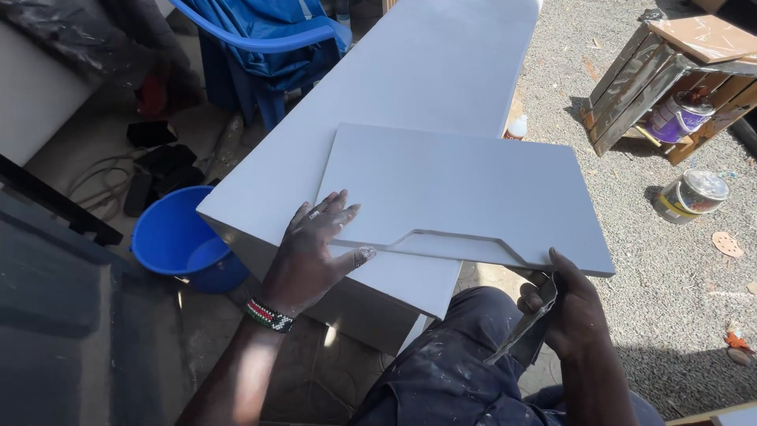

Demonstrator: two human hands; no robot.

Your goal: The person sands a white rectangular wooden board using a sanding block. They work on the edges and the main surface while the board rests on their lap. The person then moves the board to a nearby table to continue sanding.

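Bare forearms, a beaded red, white, black and green wristband [268, 314], paint-flecked navy trousers [449, 371].

A flat grey panel [465, 197] lies on the grey cabinet top [410, 79].

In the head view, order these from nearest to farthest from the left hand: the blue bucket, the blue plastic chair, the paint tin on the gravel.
Measured from the left hand, which rests flat on the grey panel:
1. Blue bucket, on the ground just to its left.
2. Blue plastic chair, up at the top left, beyond the cabinet.
3. Paint tin, far right on the gravel.
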